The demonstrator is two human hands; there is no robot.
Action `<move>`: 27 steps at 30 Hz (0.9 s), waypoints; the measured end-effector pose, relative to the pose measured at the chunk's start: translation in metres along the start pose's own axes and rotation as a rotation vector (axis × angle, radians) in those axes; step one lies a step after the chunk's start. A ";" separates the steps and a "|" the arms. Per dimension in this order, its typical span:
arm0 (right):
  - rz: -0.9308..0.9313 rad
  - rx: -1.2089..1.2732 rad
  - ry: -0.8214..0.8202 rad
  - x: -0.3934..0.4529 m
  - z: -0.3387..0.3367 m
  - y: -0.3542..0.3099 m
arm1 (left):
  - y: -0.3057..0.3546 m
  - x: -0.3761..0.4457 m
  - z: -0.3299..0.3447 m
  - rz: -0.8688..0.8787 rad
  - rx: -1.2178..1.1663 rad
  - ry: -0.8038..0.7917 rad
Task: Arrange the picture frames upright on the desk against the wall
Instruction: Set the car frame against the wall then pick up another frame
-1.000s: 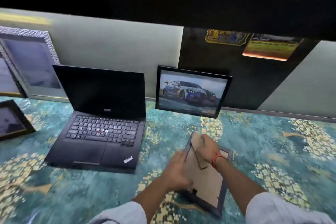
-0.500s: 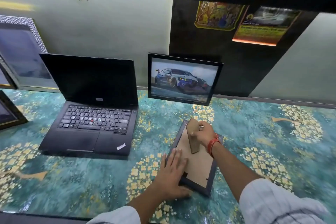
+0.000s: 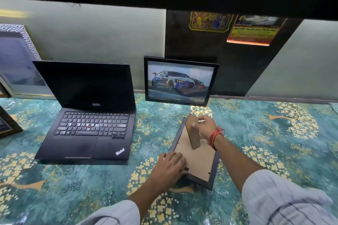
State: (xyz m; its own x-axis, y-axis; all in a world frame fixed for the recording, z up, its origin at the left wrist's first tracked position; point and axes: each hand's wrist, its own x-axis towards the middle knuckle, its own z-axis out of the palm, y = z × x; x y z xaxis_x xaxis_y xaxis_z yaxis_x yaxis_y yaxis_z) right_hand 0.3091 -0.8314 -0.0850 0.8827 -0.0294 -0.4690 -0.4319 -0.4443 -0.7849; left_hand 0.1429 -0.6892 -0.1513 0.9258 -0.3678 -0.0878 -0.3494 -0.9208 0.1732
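A dark-edged picture frame [image 3: 198, 162] lies face down on the patterned desk [image 3: 274, 142], its brown backing up. My right hand [image 3: 205, 127] pinches the top of the frame's cardboard stand [image 3: 193, 133], which is swung up from the backing. My left hand [image 3: 171, 169] presses on the frame's near left corner. A black frame with a car picture [image 3: 180, 81] stands upright against the wall behind. A large silver frame [image 3: 15, 60] leans on the wall at far left.
An open black laptop [image 3: 87, 115] sits left of the face-down frame. Another dark frame [image 3: 7, 124] lies at the left edge. Stickers [image 3: 253, 32] hang on the dark wall panel, and a dark shelf overhangs above.
My right hand has swung the cardboard stand up from the backing. My left hand slid down to the frame's near left corner. The view tilted up slightly.
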 end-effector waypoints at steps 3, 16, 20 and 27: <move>0.014 0.000 -0.006 0.002 0.000 0.006 | -0.004 0.001 -0.003 0.013 -0.033 -0.138; -0.123 -0.580 0.140 -0.011 -0.026 0.047 | 0.004 0.002 -0.003 -0.038 -0.009 -0.254; -0.071 -0.867 -0.075 -0.004 -0.037 0.064 | 0.008 0.002 -0.001 -0.034 0.061 -0.270; -0.005 -0.856 -0.065 -0.002 -0.050 0.054 | -0.006 -0.011 0.007 -0.002 0.073 -0.232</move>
State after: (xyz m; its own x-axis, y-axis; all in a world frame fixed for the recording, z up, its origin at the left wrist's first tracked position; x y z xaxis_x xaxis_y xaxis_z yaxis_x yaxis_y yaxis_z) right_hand 0.2931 -0.9001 -0.1066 0.8606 0.0142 -0.5091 -0.1165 -0.9676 -0.2239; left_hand 0.1333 -0.6807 -0.1581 0.8714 -0.3783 -0.3122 -0.3652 -0.9253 0.1020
